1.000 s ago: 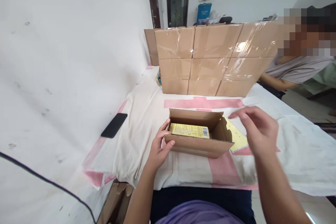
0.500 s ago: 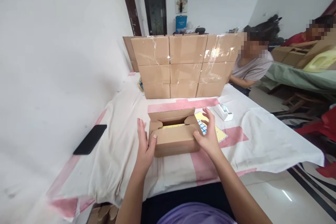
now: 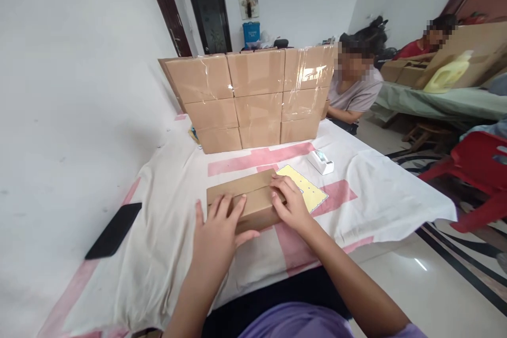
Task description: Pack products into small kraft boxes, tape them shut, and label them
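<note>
A small cardboard box (image 3: pixel 253 193) lies on the cloth-covered table (image 3: pixel 170 227) in front of me, its top flaps folded down flat. My left hand (image 3: pixel 219 228) rests on the box's left half with fingers spread flat on the flaps. My right hand (image 3: pixel 290 205) presses the right end, fingers laid flat over the top edge. Just right of the box lies a yellow sheet (image 3: pixel 303 191) with small marks. Whatever is inside the box is hidden.
A wall of taped cardboard boxes (image 3: pixel 249 97) stands stacked at the table's far end. A black phone (image 3: pixel 113 230) lies at the left, a small white device (image 3: pixel 321 161) beyond the yellow sheet. A seated person (image 3: pixel 354 92) is at the far right; a red chair (image 3: pixel 473 171) stands on the floor.
The box was open with a yellow packet showing inside. Both hands folded the flaps down, and now they press flat on the closed top. My view has swung rightward.
</note>
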Tool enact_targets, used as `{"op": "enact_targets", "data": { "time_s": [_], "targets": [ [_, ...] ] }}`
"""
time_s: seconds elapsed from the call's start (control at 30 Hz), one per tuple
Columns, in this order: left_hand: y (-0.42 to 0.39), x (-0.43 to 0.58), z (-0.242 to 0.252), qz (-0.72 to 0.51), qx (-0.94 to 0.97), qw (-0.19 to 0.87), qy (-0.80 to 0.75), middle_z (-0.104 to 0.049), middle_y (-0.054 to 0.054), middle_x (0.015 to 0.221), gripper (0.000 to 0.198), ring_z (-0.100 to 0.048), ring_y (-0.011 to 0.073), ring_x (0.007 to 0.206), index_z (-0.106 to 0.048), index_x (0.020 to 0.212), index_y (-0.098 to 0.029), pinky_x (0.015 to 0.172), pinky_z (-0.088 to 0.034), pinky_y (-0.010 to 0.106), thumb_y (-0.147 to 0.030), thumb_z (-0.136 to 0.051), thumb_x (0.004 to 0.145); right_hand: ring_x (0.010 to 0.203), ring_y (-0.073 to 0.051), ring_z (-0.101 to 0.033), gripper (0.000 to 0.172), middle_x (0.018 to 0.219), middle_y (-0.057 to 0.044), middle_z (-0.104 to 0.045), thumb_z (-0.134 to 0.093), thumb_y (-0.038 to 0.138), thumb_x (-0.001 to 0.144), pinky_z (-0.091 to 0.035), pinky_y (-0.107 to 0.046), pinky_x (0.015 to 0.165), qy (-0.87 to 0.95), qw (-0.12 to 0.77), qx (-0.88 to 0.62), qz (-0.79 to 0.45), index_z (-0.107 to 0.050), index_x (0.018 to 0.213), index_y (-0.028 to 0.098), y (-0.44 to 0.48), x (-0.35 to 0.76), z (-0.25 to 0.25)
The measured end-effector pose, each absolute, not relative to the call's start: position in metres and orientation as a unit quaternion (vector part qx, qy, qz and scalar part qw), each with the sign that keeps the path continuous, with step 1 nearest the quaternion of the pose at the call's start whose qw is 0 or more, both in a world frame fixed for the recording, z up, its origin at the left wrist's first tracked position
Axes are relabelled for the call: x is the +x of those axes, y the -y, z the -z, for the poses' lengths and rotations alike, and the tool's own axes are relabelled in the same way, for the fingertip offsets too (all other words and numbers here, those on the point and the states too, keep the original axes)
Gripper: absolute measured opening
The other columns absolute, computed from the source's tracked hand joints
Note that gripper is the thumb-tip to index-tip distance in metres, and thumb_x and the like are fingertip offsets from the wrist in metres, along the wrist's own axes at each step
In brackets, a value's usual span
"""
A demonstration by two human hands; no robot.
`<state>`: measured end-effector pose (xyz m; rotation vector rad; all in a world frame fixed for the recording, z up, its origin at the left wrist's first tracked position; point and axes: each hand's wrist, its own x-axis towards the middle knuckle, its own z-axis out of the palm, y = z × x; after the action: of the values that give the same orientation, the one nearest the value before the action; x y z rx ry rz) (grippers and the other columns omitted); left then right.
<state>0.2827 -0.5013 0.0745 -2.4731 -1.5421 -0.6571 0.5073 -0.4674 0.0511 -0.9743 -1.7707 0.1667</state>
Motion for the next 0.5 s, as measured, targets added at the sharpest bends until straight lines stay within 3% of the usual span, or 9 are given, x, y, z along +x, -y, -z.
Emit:
{"op": "enact_targets", "data": {
  "time_s": [0.13,0.2,0.27,0.33,0.4,0.5],
  "targets": [
    [0.485,0.314,-0.067,0.23,-0.844,0.077,0.478,-0.05,0.01,0.154,0.07,-0.047,0.0382,0.142,-0.049,0.149,-0.026,0.12,-0.031,0.061,-0.046,-0.072,0.086,0.115,-0.028,-0.066,0.017,0.106,-0.009,-0.071,-0.051,0.024,0.092,-0.053,-0.043,0.098,0.708,0.522,-0.433,-0.196,-0.068,0.097,0.022,0.457,0.542,-0.062],
    [0.477,0.318,-0.064,0.248,-0.838,0.067,0.482,-0.051,0.008,0.154,0.069,-0.049,0.0368,0.141,-0.046,0.152,-0.028,0.119,-0.035,0.058,-0.04,-0.07,0.087,0.099,-0.024,-0.071,0.024,0.099,-0.007,-0.074,-0.044,0.023,0.093,-0.057,-0.036,0.087,0.602,0.528,-0.548,-0.243,-0.067,0.087,0.02,0.44,0.582,-0.072],
    [0.473,0.317,-0.065,0.259,-0.834,0.053,0.484,-0.055,0.006,0.151,0.07,-0.051,0.036,0.14,-0.045,0.152,-0.03,0.117,-0.039,0.055,-0.038,-0.069,0.087,0.104,-0.022,-0.068,0.025,0.107,-0.008,-0.074,-0.043,0.023,0.094,-0.055,-0.029,0.086,0.475,0.512,-0.682,-0.215,-0.067,0.09,0.019,0.418,0.628,-0.083],
    [0.472,0.315,-0.068,0.254,-0.834,0.044,0.488,-0.058,0.006,0.148,0.068,-0.053,0.0363,0.137,-0.047,0.151,-0.031,0.113,-0.044,0.054,-0.036,-0.069,0.087,0.105,-0.025,-0.066,0.018,0.104,-0.01,-0.073,-0.052,0.024,0.093,-0.053,-0.029,0.084,0.428,0.474,-0.738,-0.219,-0.067,0.091,0.015,0.395,0.672,-0.091],
    [0.472,0.315,-0.072,0.241,-0.834,0.043,0.494,-0.06,0.006,0.145,0.067,-0.055,0.0375,0.135,-0.051,0.148,-0.03,0.108,-0.049,0.054,-0.036,-0.071,0.085,0.093,-0.024,-0.068,0.014,0.095,-0.011,-0.072,-0.063,0.025,0.091,-0.054,-0.031,0.076,0.389,0.41,-0.783,-0.261,-0.067,0.09,0.012,0.374,0.703,-0.095],
    [0.471,0.318,-0.075,0.227,-0.833,0.043,0.502,-0.062,0.008,0.143,0.064,-0.057,0.0391,0.132,-0.056,0.144,-0.029,0.105,-0.051,0.055,-0.036,-0.074,0.082,0.084,-0.018,-0.068,0.021,0.098,-0.008,-0.069,-0.067,0.031,0.094,-0.058,-0.033,0.073,0.352,0.316,-0.815,-0.334,-0.067,0.102,0.011,0.35,0.725,-0.09]
  ]
}}
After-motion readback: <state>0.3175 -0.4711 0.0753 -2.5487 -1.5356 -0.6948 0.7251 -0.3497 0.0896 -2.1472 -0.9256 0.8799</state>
